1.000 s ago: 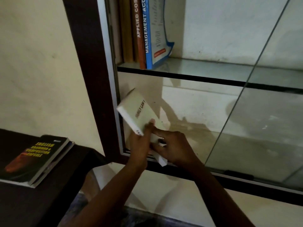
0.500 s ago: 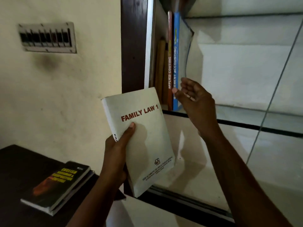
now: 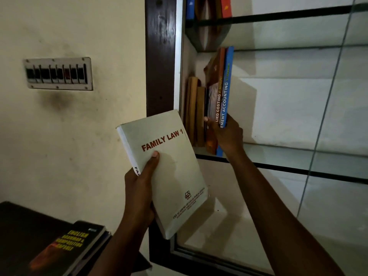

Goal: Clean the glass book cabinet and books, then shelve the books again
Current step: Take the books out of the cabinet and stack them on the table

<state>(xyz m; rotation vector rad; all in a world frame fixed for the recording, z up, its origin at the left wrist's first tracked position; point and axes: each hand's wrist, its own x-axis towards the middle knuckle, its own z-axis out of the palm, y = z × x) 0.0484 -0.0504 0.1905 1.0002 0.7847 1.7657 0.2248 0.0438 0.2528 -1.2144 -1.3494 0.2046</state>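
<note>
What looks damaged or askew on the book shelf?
The orange Applied Costing book has its cover curling away at the top, looking bent. It and the blue Management Accounting book lean slightly, gripped by the right hand.

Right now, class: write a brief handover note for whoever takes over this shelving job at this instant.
Left hand grips the Family Law 1 book, not yet shelved.
Right hand holds the two upright books on the middle shelf, apart from the brown books beside them.
Done: some books shelved.
Left: shelve Family Law 1, then the English book lying on the dark table.
</note>
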